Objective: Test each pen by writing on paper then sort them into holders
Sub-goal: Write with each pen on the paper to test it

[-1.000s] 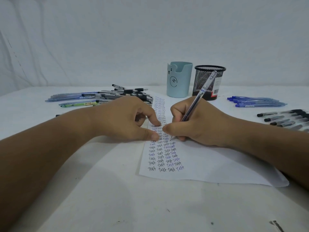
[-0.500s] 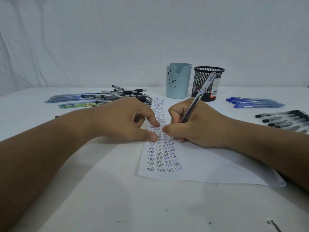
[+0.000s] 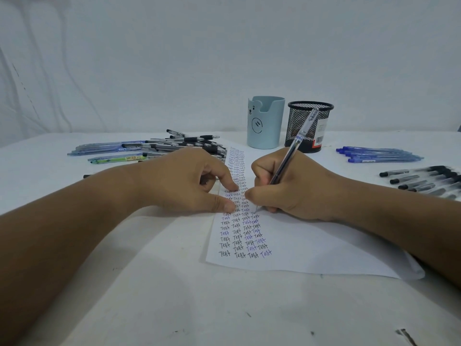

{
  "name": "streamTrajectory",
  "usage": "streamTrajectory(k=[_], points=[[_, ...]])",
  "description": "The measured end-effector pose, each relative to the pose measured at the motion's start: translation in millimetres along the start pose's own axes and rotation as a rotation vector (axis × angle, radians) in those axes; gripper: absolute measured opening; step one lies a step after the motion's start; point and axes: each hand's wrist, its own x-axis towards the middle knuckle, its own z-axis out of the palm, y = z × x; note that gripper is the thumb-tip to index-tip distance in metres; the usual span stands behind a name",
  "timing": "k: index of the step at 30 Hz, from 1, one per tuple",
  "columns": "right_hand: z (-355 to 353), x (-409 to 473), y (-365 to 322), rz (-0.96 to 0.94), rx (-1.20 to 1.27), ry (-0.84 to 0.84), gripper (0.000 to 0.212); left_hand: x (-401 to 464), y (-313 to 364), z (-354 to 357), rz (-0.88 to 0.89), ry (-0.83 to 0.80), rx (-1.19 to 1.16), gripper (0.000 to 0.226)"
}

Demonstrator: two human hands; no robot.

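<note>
Head view: right hand (image 3: 294,188) grips a pen (image 3: 296,146) low on its barrel, tip on the paper (image 3: 311,245). Left hand (image 3: 184,181) presses the paper. Pen seems light, stiff, slippery.

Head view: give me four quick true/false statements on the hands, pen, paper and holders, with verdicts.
1. The right hand grips a pen with its tip on the paper. True.
2. The left hand holds a second pen. False: its fingertips press on the paper, and it holds nothing.
3. The blue holder stands left of the black mesh holder. True.
4. The blue pens on the right stand inside the mesh holder. False: they lie on the table.
</note>
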Motion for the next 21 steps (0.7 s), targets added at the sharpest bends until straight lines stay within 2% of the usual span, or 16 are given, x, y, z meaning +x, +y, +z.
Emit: streamTrajectory(k=[6,11,15,21], points=[[0.0,1.0,0.1,0.004,-0.001,-0.008,0.04,-0.1,0.5,-0.1,-0.008,-0.007,-0.003,0.032],[0.3,2.0,0.9,-0.005,-0.03,0.02,0.038,-0.7,1.2,0.0,-0.006,0.0,-0.005,0.043],[-0.6,1.9,1.6,0.01,0.014,-0.003,0.044,0.1,0.8,0.2,-0.012,0.0,-0.007,0.031],[-0.4,2.0,0.6,0.004,-0.018,0.016,0.04,-0.4,1.5,0.2,-0.021,0.003,-0.007,0.029]])
